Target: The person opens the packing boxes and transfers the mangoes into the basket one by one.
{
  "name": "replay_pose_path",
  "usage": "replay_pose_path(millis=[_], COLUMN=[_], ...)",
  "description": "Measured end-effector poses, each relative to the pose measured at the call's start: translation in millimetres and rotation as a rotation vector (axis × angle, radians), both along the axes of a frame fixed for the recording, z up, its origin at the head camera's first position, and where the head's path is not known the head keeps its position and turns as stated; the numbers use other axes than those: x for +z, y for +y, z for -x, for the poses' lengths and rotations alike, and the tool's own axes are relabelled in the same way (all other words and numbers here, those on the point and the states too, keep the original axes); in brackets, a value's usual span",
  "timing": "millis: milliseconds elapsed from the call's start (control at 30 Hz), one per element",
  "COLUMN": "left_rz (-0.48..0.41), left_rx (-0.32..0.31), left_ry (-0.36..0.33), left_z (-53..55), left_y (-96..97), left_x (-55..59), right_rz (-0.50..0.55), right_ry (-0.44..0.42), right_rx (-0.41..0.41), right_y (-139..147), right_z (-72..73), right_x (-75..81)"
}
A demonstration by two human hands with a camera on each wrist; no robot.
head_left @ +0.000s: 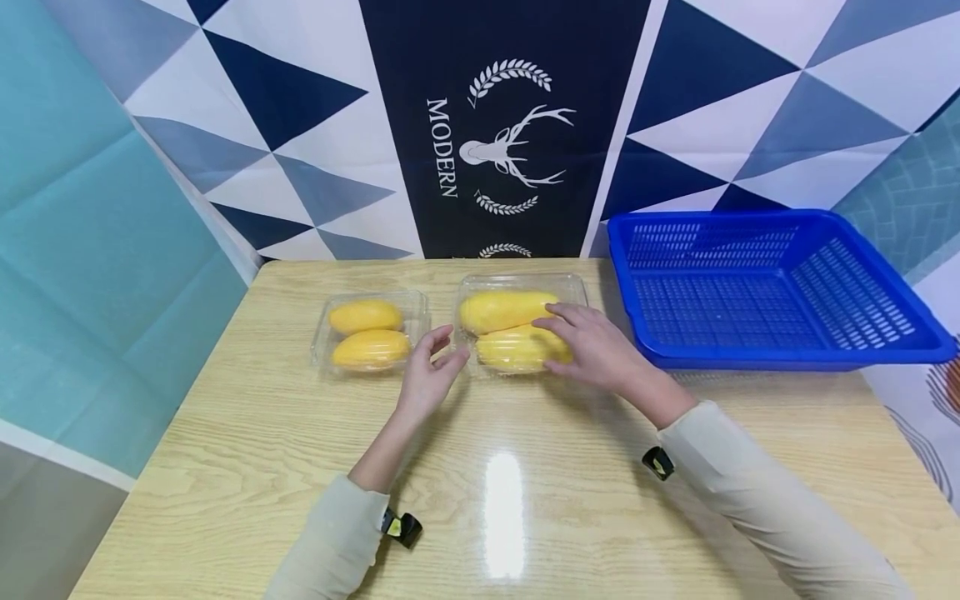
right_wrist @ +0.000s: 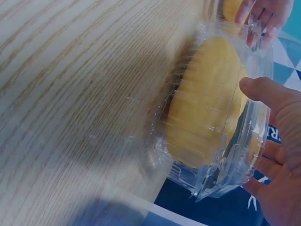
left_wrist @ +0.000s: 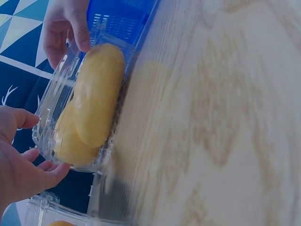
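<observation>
Two yellow fruits [head_left: 501,312] in clear box [head_left: 522,281] betw. my L hand [head_left: 427,377] & R hand [head_left: 597,348], both spread, no pinch I can see on feed, prob. steadying box from either end.

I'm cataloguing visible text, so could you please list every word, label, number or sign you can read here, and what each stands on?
"MODERN": sideways on the black panel; the right wrist view shows only part of it.
Yellow marks on the wrist devices: too small to read.
Boxes and basket: no readable text.
</observation>
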State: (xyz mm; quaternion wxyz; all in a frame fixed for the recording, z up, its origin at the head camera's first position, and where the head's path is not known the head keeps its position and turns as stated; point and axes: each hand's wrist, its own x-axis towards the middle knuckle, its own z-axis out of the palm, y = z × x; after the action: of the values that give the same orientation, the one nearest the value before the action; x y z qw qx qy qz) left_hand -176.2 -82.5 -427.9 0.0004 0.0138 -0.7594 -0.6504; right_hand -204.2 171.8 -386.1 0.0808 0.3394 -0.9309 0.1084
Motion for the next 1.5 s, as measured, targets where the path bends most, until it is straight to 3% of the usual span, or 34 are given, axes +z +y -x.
replay_pose_path(millis=[133,367,400,567,800,867,1200,1500], left_rz=[0.004,-0.007,-0.003,0.011,0.013,0.02,0.031,0.038], left_rx=[-0.001,-0.058,-0.059,-0.062,-0.045,-0.039,-0.02,-0.015], left_ry=[0.03,0.03,0.034,0.04,0.045,0.047,0.066,0.073], left_z=[-0.2,-15.0,-15.1,-12.8,0.9,1.5,3.9,4.6], left_y=[-0.2,1.8,1.7,0.6,-2.6,-2.8,-0.2,-1.7], left_x=[-1.7,29.4,29.8,26.1,1.0,-1.3,1.5,8.1], right_rz=[0.004,0.003,0.005,0.024,0.088,0.098,0.095,0.099], right_ry=[0.005,-0.01,-0.005,0.013,0.057,0.071,0.042,0.028], right_rx=[0.005,-0.007,-0.005,-0.012,-0.028,-0.032,-0.081,-0.101], right_y=[-1,-1,-1,1,18,24,45,45], right_z=[1.1,1.4,1.5,-0.5,-8.6,-10.4,-14.5,-14.1], right_x=[1.3,3.4,2.7,0.9,3.9,4.7,5.1,6.9])
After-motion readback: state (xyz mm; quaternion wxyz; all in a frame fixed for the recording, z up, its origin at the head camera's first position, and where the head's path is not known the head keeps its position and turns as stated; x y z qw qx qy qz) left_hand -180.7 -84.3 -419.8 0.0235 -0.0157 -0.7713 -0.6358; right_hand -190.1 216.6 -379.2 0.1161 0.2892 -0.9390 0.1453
